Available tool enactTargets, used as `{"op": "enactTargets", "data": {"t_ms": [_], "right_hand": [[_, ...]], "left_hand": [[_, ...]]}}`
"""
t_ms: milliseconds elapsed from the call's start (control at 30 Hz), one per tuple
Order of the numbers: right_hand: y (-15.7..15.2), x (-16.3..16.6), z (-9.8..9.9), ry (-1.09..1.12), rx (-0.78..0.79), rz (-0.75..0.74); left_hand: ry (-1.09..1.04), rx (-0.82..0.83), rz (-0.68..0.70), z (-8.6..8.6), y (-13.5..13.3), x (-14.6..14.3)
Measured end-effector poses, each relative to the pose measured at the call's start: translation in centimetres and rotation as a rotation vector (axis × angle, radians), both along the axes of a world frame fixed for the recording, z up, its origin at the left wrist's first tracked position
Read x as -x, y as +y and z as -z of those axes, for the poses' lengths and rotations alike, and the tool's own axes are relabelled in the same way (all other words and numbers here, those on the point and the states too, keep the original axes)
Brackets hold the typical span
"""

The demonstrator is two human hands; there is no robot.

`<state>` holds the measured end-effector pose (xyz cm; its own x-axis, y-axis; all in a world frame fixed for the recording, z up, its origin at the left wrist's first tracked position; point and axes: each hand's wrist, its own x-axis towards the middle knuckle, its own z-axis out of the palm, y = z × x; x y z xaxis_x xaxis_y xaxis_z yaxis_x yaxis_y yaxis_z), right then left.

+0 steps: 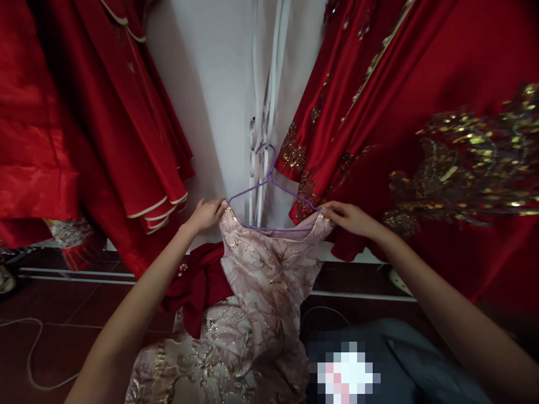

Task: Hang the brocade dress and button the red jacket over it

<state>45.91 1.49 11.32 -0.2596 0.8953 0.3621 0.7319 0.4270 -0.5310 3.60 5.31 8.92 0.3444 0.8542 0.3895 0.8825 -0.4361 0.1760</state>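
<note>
A pale pink dress (273, 275) with a shiny gold floral pattern hangs in front of me on a purple wire hanger (270, 178). My left hand (209, 214) pinches the dress's left shoulder over one end of the hanger. At the other shoulder, my right hand (350, 217) is closed on the fabric and the hanger's end. The hanger's hook overlaps some white straps (257, 185) at the wall; whether it is hooked there I cannot tell. A dark red cloth (197, 286) lies against the dress's left side.
Red garments (143, 140) hang on the left, and more red garments with gold beading (324, 118) hang on the right. A large gold sequined decoration (475, 157) juts in at right. Below, a white rail (357, 296) runs over the dark tiled floor (80, 306), where a cable (30, 359) lies.
</note>
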Motion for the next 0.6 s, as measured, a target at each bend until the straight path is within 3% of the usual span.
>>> {"op": "enactTargets", "data": {"t_ms": [133,300,433,600], "right_hand": [[-0.8,-0.2,1.0,-0.09,-0.121,0.056],[-1.9,0.4,2.8,-0.061,-0.281,0.137],[-3.0,1.0,4.2,0.085,-0.384,0.209],[-3.6,1.5,6.2,0.355,-0.435,0.466]], "left_hand": [[0.0,-0.016,-0.008,0.8,-0.7,0.5],[-0.209,-0.033,-0.062,2.5,-2.4,1.9],[-0.334,-0.035,-0.126,3.6,-3.2,2.2],[-0.368,0.021,-0.269,4.3,-3.6,1.9]]}}
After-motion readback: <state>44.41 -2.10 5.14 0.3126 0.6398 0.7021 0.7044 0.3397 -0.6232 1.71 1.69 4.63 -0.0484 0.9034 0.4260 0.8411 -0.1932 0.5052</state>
